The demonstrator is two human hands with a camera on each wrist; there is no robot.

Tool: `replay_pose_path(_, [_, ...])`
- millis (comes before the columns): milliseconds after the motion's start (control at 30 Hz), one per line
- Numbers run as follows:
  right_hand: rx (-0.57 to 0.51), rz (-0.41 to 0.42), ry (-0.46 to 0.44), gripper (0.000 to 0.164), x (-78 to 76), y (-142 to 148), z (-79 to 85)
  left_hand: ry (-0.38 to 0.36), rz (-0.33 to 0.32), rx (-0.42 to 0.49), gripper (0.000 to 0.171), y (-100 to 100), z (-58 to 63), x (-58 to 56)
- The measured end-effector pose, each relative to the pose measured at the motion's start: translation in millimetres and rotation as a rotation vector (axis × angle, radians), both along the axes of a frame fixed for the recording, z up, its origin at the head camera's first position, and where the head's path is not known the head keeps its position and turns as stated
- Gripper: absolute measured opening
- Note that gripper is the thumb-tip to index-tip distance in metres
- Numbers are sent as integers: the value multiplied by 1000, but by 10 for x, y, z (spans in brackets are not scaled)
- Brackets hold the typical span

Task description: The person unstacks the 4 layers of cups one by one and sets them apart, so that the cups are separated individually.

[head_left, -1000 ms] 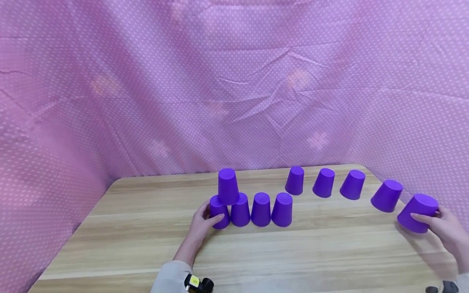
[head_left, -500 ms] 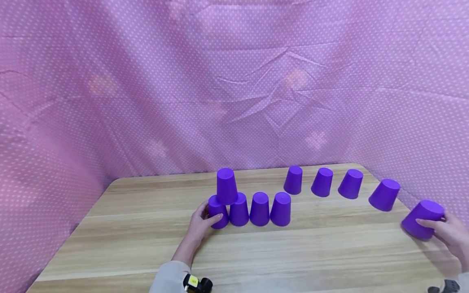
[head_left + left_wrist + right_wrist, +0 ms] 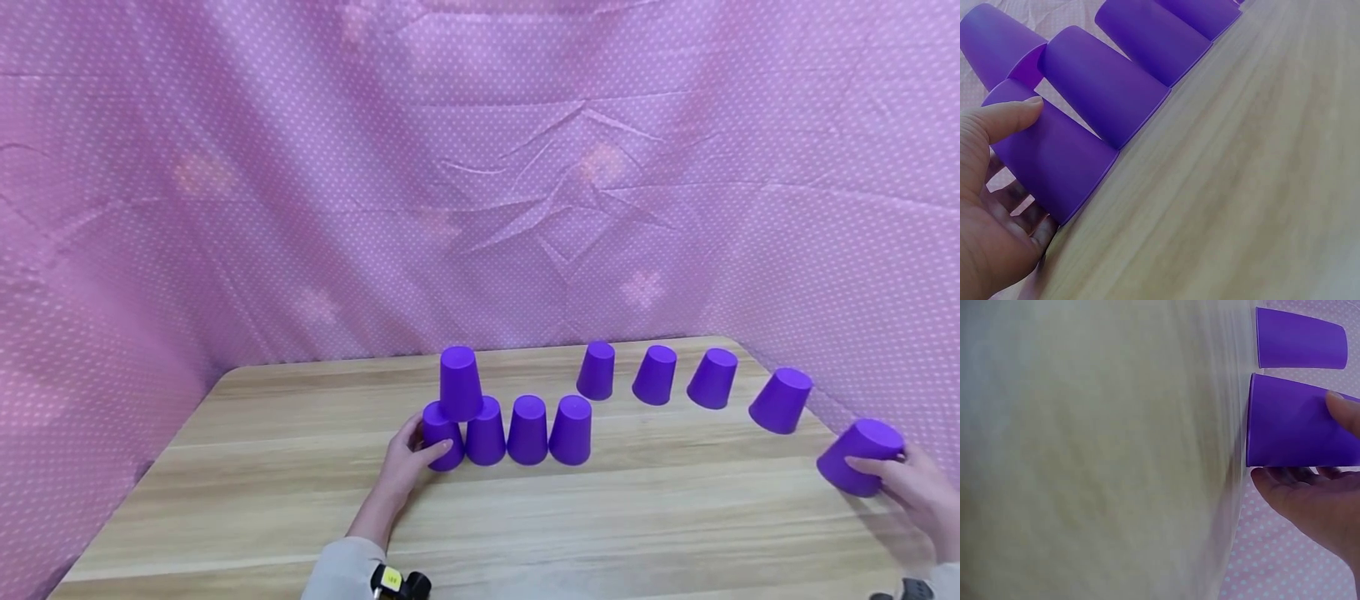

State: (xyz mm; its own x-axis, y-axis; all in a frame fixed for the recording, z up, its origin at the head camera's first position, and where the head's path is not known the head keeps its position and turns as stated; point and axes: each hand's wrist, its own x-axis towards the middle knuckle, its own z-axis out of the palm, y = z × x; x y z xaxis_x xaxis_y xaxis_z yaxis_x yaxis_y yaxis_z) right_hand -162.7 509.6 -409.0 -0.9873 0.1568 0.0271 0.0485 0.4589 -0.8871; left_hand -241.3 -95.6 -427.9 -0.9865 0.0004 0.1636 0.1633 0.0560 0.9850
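My left hand [image 3: 407,454] holds the leftmost cup [image 3: 1054,156] of a front row, thumb on its near side and fingers behind. Like all the purple plastic cups here, it stands upside down. One more cup [image 3: 460,385] sits on top, bridging the held cup and the second cup [image 3: 485,432]. To the right in that row follow a third cup [image 3: 527,431] and an end cup [image 3: 571,431]. At the far right, my right hand [image 3: 917,483] grips another cup [image 3: 1297,425], its rim close to the tabletop in the right wrist view.
Behind the row and to the right, several upside-down cups stand apart in a curved line: a back cup [image 3: 596,372], two middle cups, and a cup [image 3: 781,402] near the right edge. A pink dotted curtain [image 3: 480,208] hangs around the wooden table [image 3: 570,525].
My right hand has brought its cup a little nearer to me along the table's right side. My left hand keeps its grip, and the other cups stand as before.
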Motion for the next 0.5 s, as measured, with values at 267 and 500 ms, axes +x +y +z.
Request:
replay_pose_path(267, [16,-23,-28,69,2,6,-10,-6,-3,-6,66,-4,-5,-7])
replay_pose_path(500, [33,-5,20,52,-22,91,-18,-12,-4,-5,65,2,1,5])
